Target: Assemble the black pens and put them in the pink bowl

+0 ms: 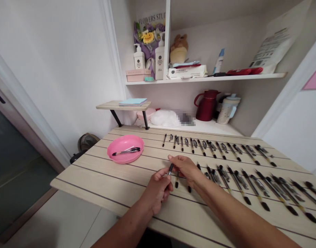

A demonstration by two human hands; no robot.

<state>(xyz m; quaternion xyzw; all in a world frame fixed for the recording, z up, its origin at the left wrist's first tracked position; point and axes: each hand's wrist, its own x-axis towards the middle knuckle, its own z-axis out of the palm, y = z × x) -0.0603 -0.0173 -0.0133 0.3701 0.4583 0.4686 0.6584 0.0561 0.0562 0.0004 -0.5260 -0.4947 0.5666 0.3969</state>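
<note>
My left hand (pixel 161 185) is closed around a pen (pixel 170 169), its black end pointing up between thumb and fingers. My right hand (pixel 184 166) meets it at the top, fingers bent around the black end; their exact hold is partly hidden. Under and beside my right hand lie a few black-ended pens (pixel 177 182), partly covered by it. To the right, a near row of pens (pixel 248 186) and clear dark-tipped pieces lies on the table. Behind it runs a second row of pens (pixel 201 147) with similar small pieces beside them.
A pink bowl (pixel 112 155) holding several pens stands on the left of the slatted table (pixel 96 186). Behind it is a small raised shelf (pixel 108 105) with blue paper. At the back stand a red jug (pixel 207 106) and a pale tumbler (pixel 227 109).
</note>
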